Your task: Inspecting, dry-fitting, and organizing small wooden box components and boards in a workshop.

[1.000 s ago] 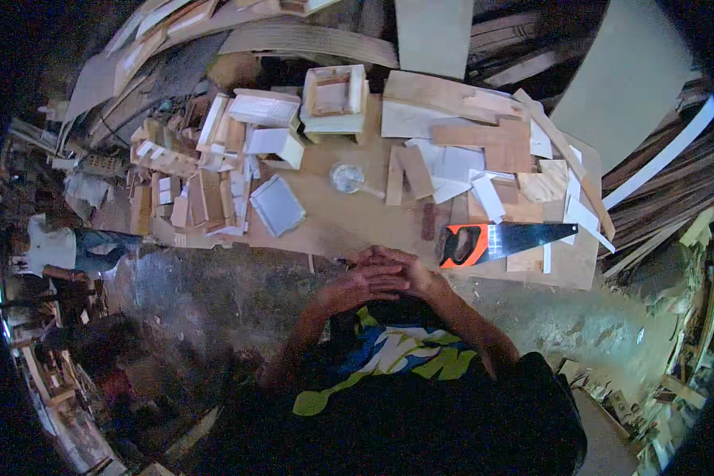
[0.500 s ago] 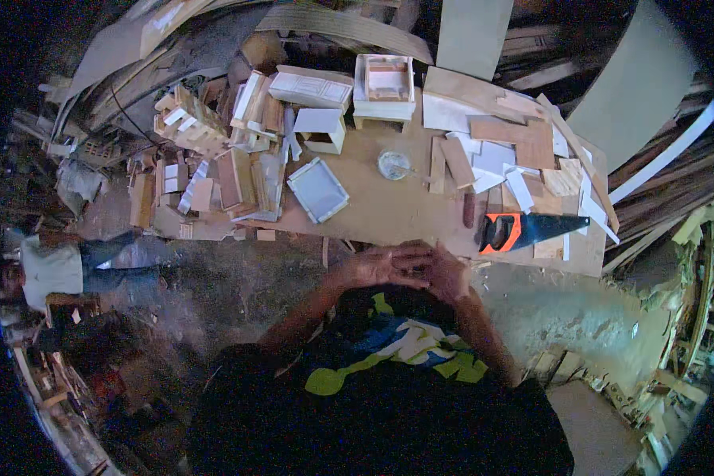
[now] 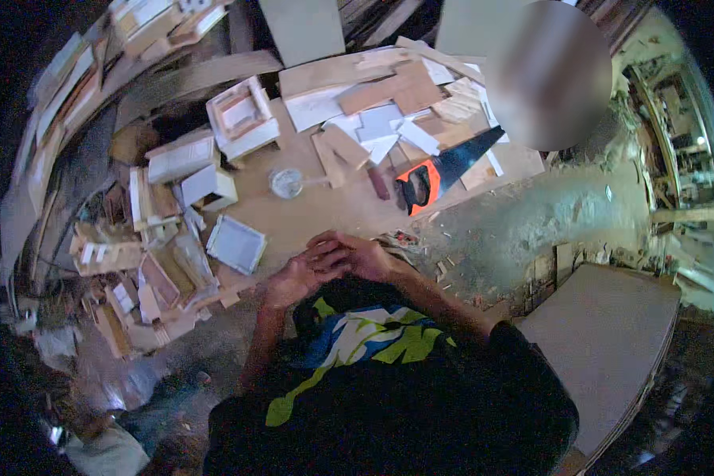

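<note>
At the front edge of the workbench [image 3: 305, 214], in front of my body, my left hand [image 3: 303, 274] and my right hand [image 3: 370, 259] touch. Their fingers stretch toward each other and overlap, partly hiding one another. I can make out no object between them. Beyond my right hand, a handsaw [image 3: 444, 170] with a black blade and an orange and black handle lies on the bench. A dark reddish-brown narrow piece [image 3: 378, 183] lies beside its handle. A shallow white tray-like box [image 3: 236, 244] sits left of my hands, and a round container [image 3: 285, 183] stands farther back.
Small wooden boxes [image 3: 242, 117] and stacked wood pieces [image 3: 170, 278] crowd the bench's left. Flat boards and white sheets [image 3: 381, 123] cover its far right. A large panel [image 3: 603, 341] is at my right. Another person's pale clothing [image 3: 107, 454] shows at lower left.
My view has turned right, so the bench and its things appear shifted left and tilted. My hands stay together, with their fingers still overlapping. The saw lies where it was on the bench.
</note>
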Demonstrator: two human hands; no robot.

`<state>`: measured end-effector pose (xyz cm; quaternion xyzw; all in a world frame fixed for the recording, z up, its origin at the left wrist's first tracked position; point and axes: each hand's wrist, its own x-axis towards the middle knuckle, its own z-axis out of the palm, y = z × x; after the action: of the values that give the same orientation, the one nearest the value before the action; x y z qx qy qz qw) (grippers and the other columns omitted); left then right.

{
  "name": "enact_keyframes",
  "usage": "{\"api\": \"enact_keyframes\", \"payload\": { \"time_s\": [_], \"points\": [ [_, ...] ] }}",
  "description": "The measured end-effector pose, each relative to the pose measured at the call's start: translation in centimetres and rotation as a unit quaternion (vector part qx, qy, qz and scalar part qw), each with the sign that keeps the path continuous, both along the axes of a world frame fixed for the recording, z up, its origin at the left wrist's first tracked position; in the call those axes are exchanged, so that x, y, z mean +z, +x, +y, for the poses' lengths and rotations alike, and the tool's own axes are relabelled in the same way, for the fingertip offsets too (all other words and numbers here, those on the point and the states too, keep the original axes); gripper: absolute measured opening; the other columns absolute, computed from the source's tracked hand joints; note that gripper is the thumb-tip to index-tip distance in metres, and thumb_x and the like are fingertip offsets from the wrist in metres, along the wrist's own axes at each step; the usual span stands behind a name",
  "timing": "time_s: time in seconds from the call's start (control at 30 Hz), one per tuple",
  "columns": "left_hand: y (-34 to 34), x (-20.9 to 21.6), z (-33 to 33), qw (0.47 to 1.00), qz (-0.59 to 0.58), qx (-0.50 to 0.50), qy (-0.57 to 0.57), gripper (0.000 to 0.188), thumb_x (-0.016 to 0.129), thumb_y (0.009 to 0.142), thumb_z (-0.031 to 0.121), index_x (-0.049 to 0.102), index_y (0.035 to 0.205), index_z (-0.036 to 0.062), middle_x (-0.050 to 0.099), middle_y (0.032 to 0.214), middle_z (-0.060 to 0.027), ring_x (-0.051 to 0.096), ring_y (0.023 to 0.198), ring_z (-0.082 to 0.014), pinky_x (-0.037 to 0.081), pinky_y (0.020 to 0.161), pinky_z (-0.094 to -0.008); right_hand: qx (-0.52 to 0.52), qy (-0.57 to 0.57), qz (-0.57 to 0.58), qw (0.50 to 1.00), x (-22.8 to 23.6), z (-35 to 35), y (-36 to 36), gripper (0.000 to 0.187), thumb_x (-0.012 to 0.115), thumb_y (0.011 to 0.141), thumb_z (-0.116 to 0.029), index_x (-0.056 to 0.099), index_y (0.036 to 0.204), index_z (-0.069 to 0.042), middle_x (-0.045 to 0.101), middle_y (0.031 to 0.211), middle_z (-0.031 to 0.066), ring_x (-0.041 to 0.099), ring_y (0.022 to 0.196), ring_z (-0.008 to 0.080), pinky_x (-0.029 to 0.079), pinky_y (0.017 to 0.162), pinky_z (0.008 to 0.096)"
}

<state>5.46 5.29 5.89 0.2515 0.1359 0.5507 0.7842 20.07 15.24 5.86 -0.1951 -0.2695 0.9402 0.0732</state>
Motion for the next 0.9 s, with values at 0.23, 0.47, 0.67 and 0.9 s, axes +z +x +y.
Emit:
{"api": "enact_keyframes", "payload": {
  "time_s": [0.23,0.47,0.67,0.9],
  "points": [
    [-0.9,0.2,2.7,0.998,-0.058,0.007,-0.029,0.08,0.051,0.076,0.048,0.017,0.132,0.0018,0.016,0.137,-0.0176,0.018,0.126,-0.0346,0.012,0.103,-0.0495,0.04,-0.006,0.03,0.999,-1.3,3.6,0.4,0.04,0.04,0.086,-0.04,0.048,0.107,-0.006,0.055,0.09,0.0027,0.052,0.069,0.0128,0.044,0.056,0.0267],
    [1.5,1.6,7.6,0.999,-0.023,0.045,0.006,0.079,0.051,0.077,0.046,0.014,0.133,0.0023,0.023,0.135,-0.0137,0.019,0.126,-0.0324,0.009,0.103,-0.0496,0.052,-0.035,0.017,0.998,1.3,8.0,0.4,0.043,0.036,0.088,-0.04,0.047,0.111,-0.005,0.057,0.093,0.0049,0.053,0.068,0.0109,0.042,0.058,0.0214],
    [1.4,-0.6,8.5,0.98,0.17,0.073,-0.072,0.074,0.045,0.08,0.044,0.012,0.133,0.0042,0.022,0.136,-0.0124,0.02,0.126,-0.0281,0.012,0.103,-0.0463,0.07,-0.03,-0.071,0.995,-2.0,11.4,1.1,0.042,0.037,0.088,-0.04,0.051,0.108,-0.006,0.055,0.078,0.0006,0.048,0.058,0.0068,0.039,0.053,0.0199],
    [-2.6,-7.9,2.2,0.939,0.221,0.126,-0.231,0.065,0.039,0.083,0.044,0.019,0.134,0.0086,0.019,0.138,-0.0132,0.021,0.127,-0.0246,0.02,0.101,-0.044,0.006,0.25,-0.174,0.952,-10.6,24.0,4.8,0.026,0.05,0.081,-0.02,0.052,0.104,-0.006,0.052,0.066,-0.0003,0.047,0.051,0.0069,0.037,0.041,0.0219]
  ]
}}
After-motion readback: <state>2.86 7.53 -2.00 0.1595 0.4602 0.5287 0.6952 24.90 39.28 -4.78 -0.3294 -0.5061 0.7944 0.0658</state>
